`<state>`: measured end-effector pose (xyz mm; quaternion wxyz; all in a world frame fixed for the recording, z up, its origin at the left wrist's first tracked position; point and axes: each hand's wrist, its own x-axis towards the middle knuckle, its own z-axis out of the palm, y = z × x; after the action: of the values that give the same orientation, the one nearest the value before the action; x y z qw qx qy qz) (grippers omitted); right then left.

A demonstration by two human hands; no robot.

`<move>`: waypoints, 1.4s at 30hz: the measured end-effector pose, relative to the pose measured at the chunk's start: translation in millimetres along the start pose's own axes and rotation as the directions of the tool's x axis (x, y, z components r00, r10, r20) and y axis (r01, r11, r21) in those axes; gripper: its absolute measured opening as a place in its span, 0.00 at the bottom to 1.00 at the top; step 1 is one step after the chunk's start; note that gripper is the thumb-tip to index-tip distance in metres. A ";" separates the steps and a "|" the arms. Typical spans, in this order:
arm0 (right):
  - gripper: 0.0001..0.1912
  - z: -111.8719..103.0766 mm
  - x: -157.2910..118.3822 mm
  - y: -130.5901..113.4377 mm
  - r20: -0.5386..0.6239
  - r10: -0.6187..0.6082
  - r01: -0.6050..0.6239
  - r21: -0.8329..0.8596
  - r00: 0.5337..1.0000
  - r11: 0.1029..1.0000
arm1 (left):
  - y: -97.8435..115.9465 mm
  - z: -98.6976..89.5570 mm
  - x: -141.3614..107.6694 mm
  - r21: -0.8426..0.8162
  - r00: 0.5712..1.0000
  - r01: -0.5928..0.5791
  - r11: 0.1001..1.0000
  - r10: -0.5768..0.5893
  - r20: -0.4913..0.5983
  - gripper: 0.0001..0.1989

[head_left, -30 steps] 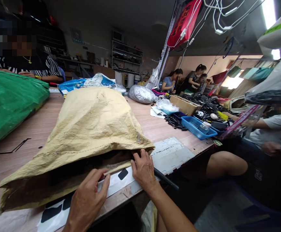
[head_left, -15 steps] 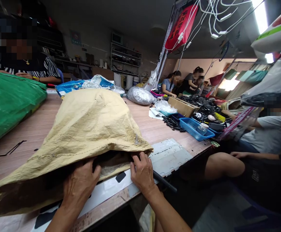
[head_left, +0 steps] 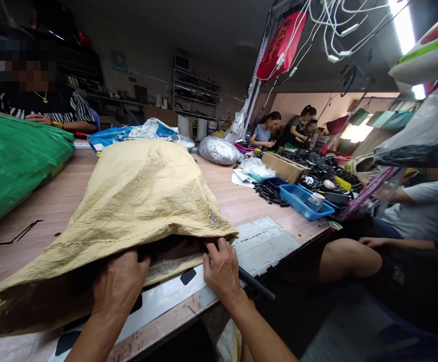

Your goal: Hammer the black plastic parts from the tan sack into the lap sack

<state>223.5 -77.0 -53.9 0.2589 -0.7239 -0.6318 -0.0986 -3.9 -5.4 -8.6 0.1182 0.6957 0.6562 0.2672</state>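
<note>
A tan woven sack (head_left: 147,186) lies flat across the table, its mouth gaping toward me and dark inside. My left hand (head_left: 119,281) reaches into that mouth; its fingers are hidden under the upper layer, so what they touch does not show. At the right corner of the opening, my right hand (head_left: 222,264) has its fingers curled on the sack's edge, gripping it. A dark rod or tube (head_left: 256,284) sticks out past the table edge beside my right wrist. Under the sack's mouth is a white strip (head_left: 166,301) with dark rounded patches.
A green sack (head_left: 19,161) lies at left, with a person behind it. Farther right stand a blue basket (head_left: 298,201) holding a jar, and a heap of black parts (head_left: 313,163). A grey plate (head_left: 267,241) lies at the table edge. Other people sit at the right and far back.
My left hand has shifted a little left, and its fingers have gone deeper under the sack's upper layer. My right hand stays on the edge of the opening.
</note>
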 end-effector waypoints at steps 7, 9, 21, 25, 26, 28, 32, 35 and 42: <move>0.14 -1.3 -0.6 -1.8 -0.007 0.012 -0.012 0.010 1.000 1.000 | -11.6 0.3 -35.3 0.175 0.982 -0.083 0.981 0.110 -0.151 0.23; 0.14 -2.0 -0.9 -2.1 -0.022 0.011 -0.011 0.006 1.000 1.000 | -15.0 11.5 -50.8 0.104 0.936 -0.287 0.952 0.302 -0.182 0.21; 0.08 -1.8 -1.4 -1.4 -0.051 0.098 -0.097 0.019 0.994 0.995 | -20.6 44.3 -70.3 -0.148 0.876 -0.476 0.867 0.482 0.004 0.15; 0.08 -5.1 -2.5 -0.2 -0.032 0.136 -0.136 0.005 0.990 0.991 | -18.1 40.8 -70.3 -0.172 0.889 -0.447 0.878 0.458 0.023 0.15; 0.08 -6.4 -2.6 0.6 -0.026 0.147 -0.148 -0.002 0.989 0.989 | -17.6 40.7 -70.0 -0.178 0.890 -0.444 0.878 0.455 0.023 0.15; 0.08 -9.0 -2.1 3.1 -0.008 0.167 -0.167 -0.024 0.986 0.986 | -17.6 41.2 -69.0 -0.198 0.890 -0.446 0.873 0.456 0.008 0.15; 0.06 -13.1 2.2 10.2 0.036 0.158 -0.155 -0.071 0.987 0.985 | -19.7 43.3 -66.6 -0.265 0.901 -0.421 0.868 0.433 -0.012 0.14; 0.08 -17.7 3.6 15.9 0.026 0.155 -0.153 -0.054 0.988 0.987 | -19.0 44.0 -66.2 -0.279 0.919 -0.372 0.886 0.393 0.023 0.13; 0.11 -39.1 -7.3 21.0 0.087 0.171 -0.189 0.299 0.982 0.935 | -16.0 40.5 -65.4 -0.245 0.922 -0.335 0.910 0.370 0.114 0.16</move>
<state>249.7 -104.3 -29.5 0.3569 -0.7324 -0.5780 0.0460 4.1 -59.9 -64.6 0.1961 0.8045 0.4741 0.2993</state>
